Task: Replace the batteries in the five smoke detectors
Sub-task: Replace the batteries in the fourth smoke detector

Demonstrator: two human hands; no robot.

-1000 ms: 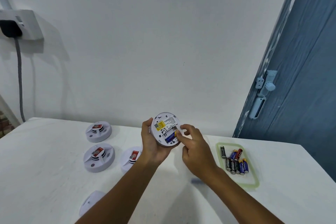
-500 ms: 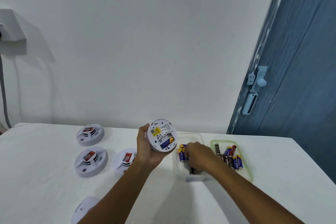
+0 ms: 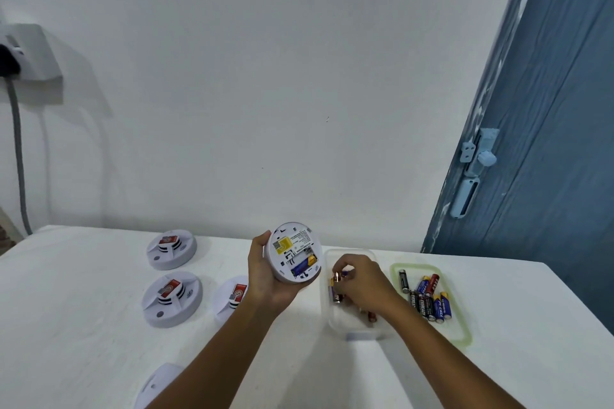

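My left hand [image 3: 265, 279] grips a white round smoke detector [image 3: 295, 252] above the table, its back facing me, with one blue battery in the open bay. My right hand [image 3: 362, 282] is over a clear plastic container [image 3: 352, 330] and pinches a battery [image 3: 337, 277] at its tip. More batteries lie in the container. Three other detectors [image 3: 171, 248] [image 3: 172, 298] [image 3: 232, 297] sit face up on the left. A fourth [image 3: 159, 382] shows partly under my left forearm.
A green-rimmed lid [image 3: 465, 332] to the right holds several loose batteries [image 3: 428, 297]. The white table [image 3: 83, 325] meets a white wall. A blue door [image 3: 548, 159] stands at the right. A wall socket with a grey cable [image 3: 18, 149] is at the far left.
My right hand left the detector's battery bay, moved right into the clear container and now pinches a battery there. The left hand kept holding the detector.
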